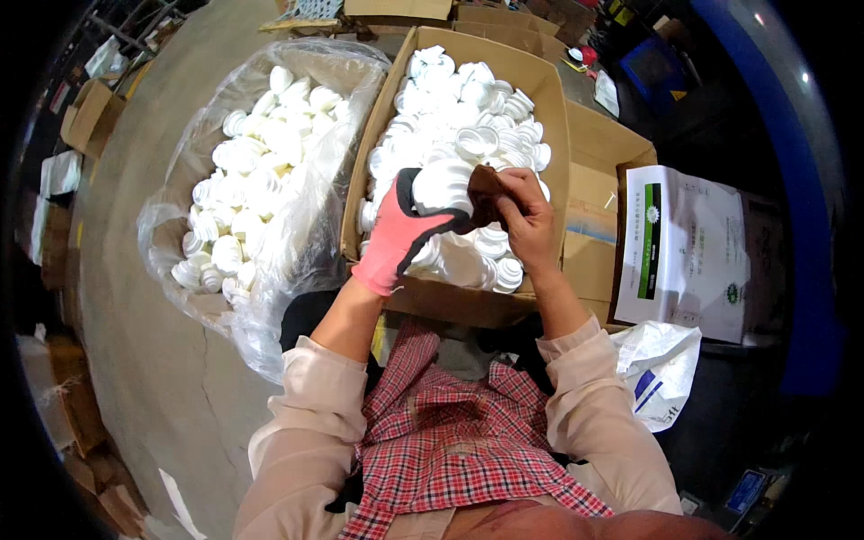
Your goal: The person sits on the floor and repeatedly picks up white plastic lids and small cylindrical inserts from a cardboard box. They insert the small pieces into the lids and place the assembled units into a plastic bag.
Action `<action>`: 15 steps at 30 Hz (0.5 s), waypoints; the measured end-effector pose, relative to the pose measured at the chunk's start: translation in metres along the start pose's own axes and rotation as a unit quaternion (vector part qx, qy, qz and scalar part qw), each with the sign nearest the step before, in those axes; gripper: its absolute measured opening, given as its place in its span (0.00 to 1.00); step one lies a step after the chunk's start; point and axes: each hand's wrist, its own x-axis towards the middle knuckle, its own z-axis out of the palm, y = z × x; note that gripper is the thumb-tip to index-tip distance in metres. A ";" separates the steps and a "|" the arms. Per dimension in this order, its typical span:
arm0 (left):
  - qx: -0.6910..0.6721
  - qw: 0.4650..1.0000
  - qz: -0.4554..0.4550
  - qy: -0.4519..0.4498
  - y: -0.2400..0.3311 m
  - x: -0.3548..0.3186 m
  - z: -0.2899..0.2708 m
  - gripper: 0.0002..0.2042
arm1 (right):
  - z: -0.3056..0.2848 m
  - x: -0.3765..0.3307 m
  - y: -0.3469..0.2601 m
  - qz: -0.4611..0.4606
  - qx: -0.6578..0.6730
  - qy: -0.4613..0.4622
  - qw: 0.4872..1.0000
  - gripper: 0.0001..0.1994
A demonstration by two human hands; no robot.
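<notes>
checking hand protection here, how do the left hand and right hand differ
The left hand wears a pink and dark glove; the right hand is bare. The left hand grips a white ribbed part, while the right hand pinches a dark brown piece at that part's edge. Both hands are over the cardboard box.

Box [441, 300] in middle, plastic parts [459, 90] in it. Bag [310, 243] at left, more parts [279, 135] inside. Right of box: carton [589, 153], then paper [697, 252]; sack [664, 360] in front of paper.
</notes>
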 end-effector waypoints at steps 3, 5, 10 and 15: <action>0.095 0.995 0.028 -0.029 -0.008 -0.004 0.008 0.34 | -0.007 0.007 -0.010 -0.082 -0.064 -0.080 0.991 0.17; 0.218 0.974 0.053 -0.032 -0.021 -0.011 0.015 0.38 | -0.002 0.010 -0.017 -0.170 -0.167 -0.140 0.961 0.15; 0.202 0.977 0.055 -0.050 -0.015 -0.004 0.017 0.34 | -0.009 0.012 -0.018 -0.175 -0.216 -0.149 0.949 0.14; -0.038 0.998 -0.010 -0.042 -0.014 0.007 0.007 0.29 | -0.037 0.010 -0.001 -0.073 -0.134 -0.127 0.980 0.18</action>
